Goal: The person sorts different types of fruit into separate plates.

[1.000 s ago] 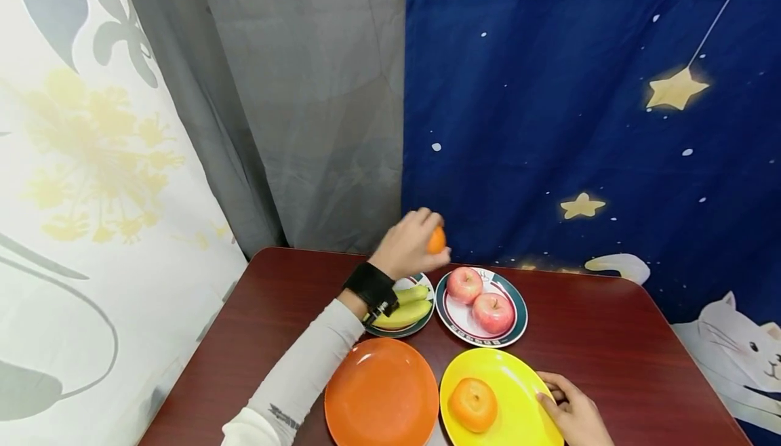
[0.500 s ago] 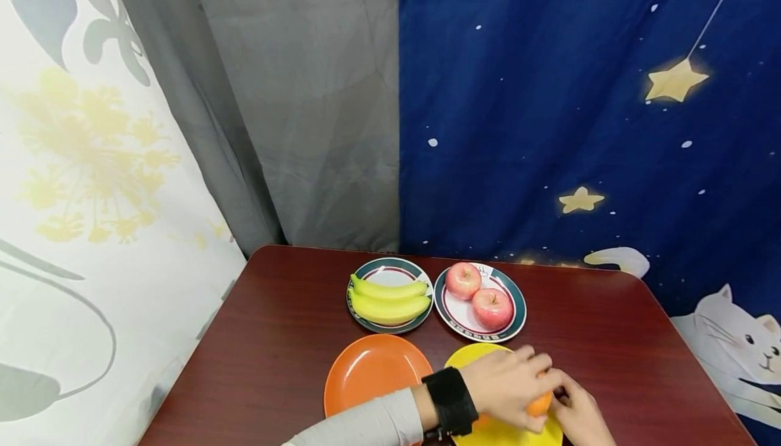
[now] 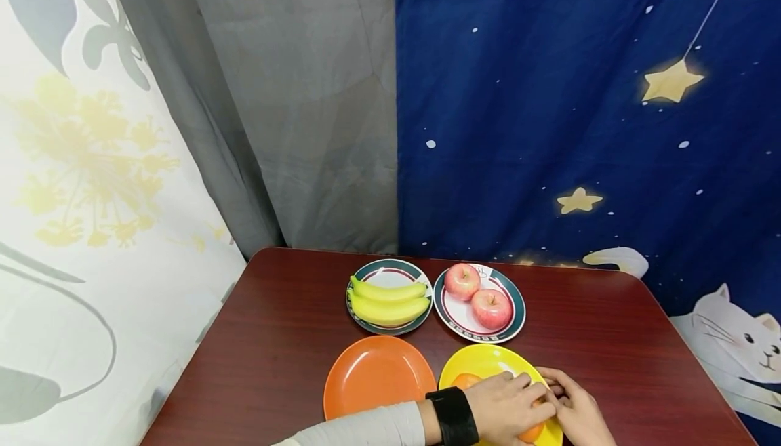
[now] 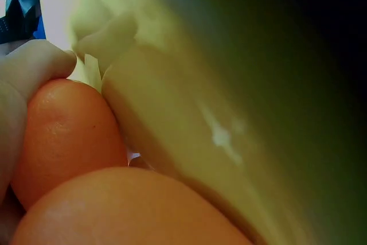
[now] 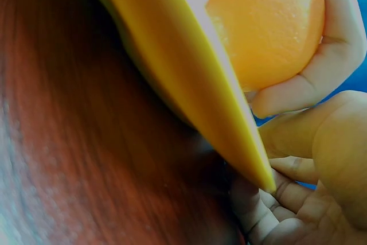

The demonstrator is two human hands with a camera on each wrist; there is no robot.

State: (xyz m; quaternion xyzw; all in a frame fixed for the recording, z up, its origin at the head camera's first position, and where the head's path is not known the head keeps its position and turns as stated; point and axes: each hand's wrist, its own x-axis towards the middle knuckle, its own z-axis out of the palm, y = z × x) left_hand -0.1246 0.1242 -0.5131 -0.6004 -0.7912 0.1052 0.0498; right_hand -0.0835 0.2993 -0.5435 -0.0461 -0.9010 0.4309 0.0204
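Note:
My left hand (image 3: 509, 405) reaches across the yellow plate (image 3: 482, 354) and grips an orange (image 3: 532, 432) low over the plate's right part. In the right wrist view, the left fingers (image 5: 338, 38) curl around that orange (image 5: 269, 27) just above the plate. A second orange (image 3: 466, 381) lies on the plate, partly covered by the left hand; in the left wrist view this orange (image 4: 132, 210) fills the near foreground. My right hand (image 3: 579, 409) holds the plate's right rim, with thumb and fingers on either side of the edge (image 5: 266, 179).
Left of the yellow plate is an orange plate (image 3: 378, 378), partly under the left forearm. Behind stand a plate with bananas (image 3: 389, 307) and a plate with two apples (image 3: 491, 308). The dark red table (image 3: 274, 351) meets curtains at its back edge.
The left hand has carried the orange from behind the rear plates forward to the yellow plate, then lowered it slightly. The right hand stays at the plate's rim.

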